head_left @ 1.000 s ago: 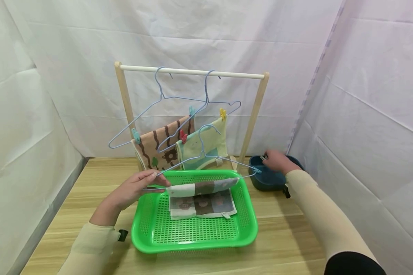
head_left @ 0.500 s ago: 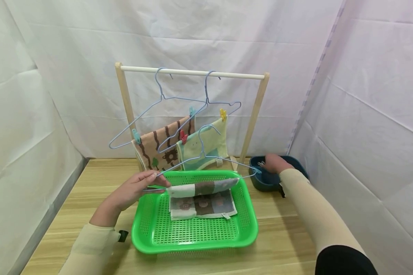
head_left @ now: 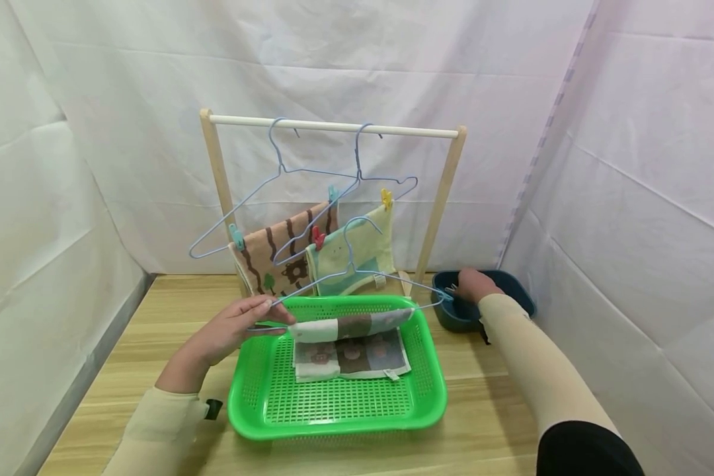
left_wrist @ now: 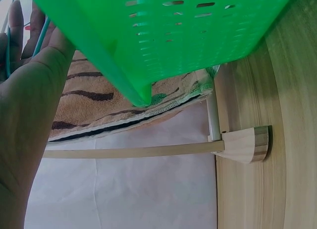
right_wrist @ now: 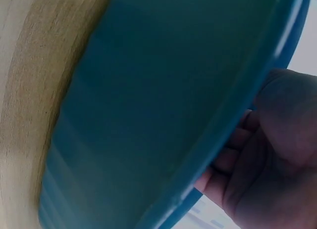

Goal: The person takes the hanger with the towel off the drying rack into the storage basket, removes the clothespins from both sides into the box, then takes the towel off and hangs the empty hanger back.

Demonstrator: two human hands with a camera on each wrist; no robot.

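My left hand [head_left: 238,327] grips the left end of a blue wire hanger [head_left: 350,270], held over the green basket [head_left: 336,430]. A small towel [head_left: 354,324] with white, brown and grey panels is draped over the hanger's lower bar and hangs into the basket. At the hanger's right end sits a light blue clothespin [head_left: 445,295]. My right hand [head_left: 478,285] reaches down into the dark blue basin [head_left: 516,291]. Something small and whitish shows by its fingertips, which are mostly hidden; the right wrist view shows fingers bent behind the basin's rim.
Behind the basket stands a wooden rack [head_left: 443,198] with a white rod [head_left: 327,125]. Two hangers on it carry a brown striped towel [head_left: 282,254] and a pale yellow-green towel [head_left: 357,248], fastened by coloured clothespins. White cloth walls surround the wooden table [head_left: 155,317].
My right hand has moved slightly left and lower inside the basin. The left hand, the hanger and the draped towel have stayed in place.
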